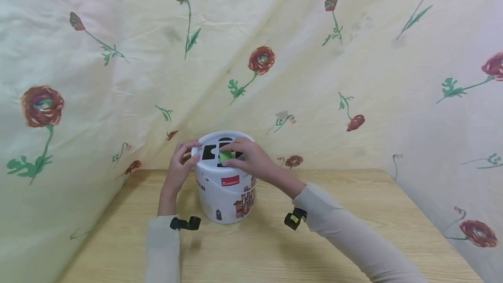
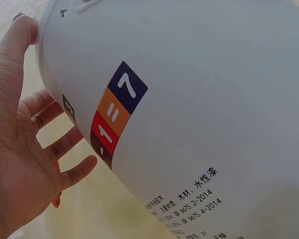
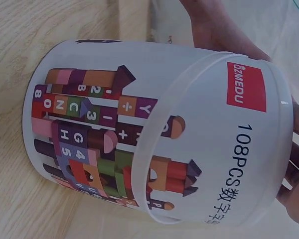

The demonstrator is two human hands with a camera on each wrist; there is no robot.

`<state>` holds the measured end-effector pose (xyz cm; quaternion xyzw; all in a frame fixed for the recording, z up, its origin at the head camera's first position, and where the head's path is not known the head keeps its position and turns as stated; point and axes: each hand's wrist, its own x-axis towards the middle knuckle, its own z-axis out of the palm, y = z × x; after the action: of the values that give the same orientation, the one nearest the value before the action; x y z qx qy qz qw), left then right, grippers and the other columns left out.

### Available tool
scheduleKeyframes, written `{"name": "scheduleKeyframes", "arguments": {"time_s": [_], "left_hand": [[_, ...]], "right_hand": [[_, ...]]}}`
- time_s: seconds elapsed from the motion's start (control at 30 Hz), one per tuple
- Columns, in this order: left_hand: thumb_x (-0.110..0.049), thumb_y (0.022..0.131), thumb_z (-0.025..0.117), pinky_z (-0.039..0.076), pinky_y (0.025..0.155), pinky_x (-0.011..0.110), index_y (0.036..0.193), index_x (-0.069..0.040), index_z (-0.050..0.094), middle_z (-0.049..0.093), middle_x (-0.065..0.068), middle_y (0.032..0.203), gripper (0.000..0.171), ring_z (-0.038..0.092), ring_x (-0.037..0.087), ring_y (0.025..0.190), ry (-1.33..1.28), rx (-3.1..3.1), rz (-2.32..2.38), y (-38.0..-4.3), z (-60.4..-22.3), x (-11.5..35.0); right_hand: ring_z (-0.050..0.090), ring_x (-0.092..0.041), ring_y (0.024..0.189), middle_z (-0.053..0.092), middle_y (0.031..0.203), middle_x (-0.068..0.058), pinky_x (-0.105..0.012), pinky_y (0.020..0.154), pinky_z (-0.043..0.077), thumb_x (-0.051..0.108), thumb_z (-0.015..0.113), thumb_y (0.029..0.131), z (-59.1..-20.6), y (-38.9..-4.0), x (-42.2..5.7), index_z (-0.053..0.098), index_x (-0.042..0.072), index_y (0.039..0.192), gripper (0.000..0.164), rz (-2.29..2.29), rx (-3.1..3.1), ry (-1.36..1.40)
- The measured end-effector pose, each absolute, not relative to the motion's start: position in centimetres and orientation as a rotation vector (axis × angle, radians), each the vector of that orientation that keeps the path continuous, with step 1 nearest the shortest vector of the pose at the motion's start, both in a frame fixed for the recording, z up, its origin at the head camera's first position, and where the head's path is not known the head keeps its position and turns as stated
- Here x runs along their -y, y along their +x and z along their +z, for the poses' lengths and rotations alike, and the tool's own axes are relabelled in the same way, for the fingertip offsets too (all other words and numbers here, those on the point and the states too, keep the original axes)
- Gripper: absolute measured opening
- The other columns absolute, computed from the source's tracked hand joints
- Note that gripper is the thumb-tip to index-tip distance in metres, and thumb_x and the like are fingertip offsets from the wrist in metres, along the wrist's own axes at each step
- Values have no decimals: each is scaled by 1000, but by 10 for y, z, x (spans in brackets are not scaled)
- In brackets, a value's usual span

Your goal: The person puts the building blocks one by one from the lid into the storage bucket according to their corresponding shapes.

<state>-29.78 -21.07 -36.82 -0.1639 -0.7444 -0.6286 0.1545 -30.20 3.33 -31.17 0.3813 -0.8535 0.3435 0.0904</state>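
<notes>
A white bucket [image 1: 220, 206] with a white lid [image 1: 210, 138] stands upright on the table; dark shaped holes are cut in the lid. My left hand [image 1: 180, 160] holds the lid's left edge, thumb toward the front. In the left wrist view, the fingers [image 2: 72, 144] reach round the bucket's side. Over the middle of the lid, my right hand [image 1: 253, 158] pinches a green block [image 1: 225, 156] between thumb and fingers, right at a hole. The right wrist view shows the bucket's printed side [image 3: 189, 89], with only part of the right hand at the edge.
A thin white carrying handle [image 3: 149, 144] hangs across the bucket's front. The wood-grain table [image 1: 243, 257] extends in front and to both sides. Behind it hangs a cream cloth [image 1: 220, 77] with printed flowers.
</notes>
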Motion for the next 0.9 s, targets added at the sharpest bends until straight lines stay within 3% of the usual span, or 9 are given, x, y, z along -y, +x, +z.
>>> {"name": "scheduleKeyframes", "arguments": {"time_s": [0.17, 0.53, 0.9], "left_hand": [[-11, 98, 57, 37, 110, 42, 135, 4, 57, 43, 16, 140, 41, 41, 16, 126, -469, 2138, -1791, -298, -368, 210], [-12, 98, 57, 35, 113, 46, 137, 1, 57, 43, 14, 144, 40, 39, 17, 128, -461, 2132, -1780, -321, -392, 218], [-16, 98, 59, 38, 111, 46, 132, -2, 60, 46, 9, 139, 37, 43, 19, 127, -495, 2097, -1760, -323, -396, 219]], "right_hand": [[63, -33, 110, 68, 121, -10, -41, 87, 60, 17, 79, 88, -317, -304, -32, 73, 10, 124, 38, 1081, 2479, 1118], [62, -25, 112, 66, 126, -5, -41, 91, 57, 19, 82, 86, -323, -307, -30, 74, 16, 121, 36, 1330, 2499, 997], [62, -23, 110, 68, 126, -4, -34, 87, 56, 19, 83, 84, -319, -306, -29, 75, 17, 119, 36, 1369, 2542, 944]]}}
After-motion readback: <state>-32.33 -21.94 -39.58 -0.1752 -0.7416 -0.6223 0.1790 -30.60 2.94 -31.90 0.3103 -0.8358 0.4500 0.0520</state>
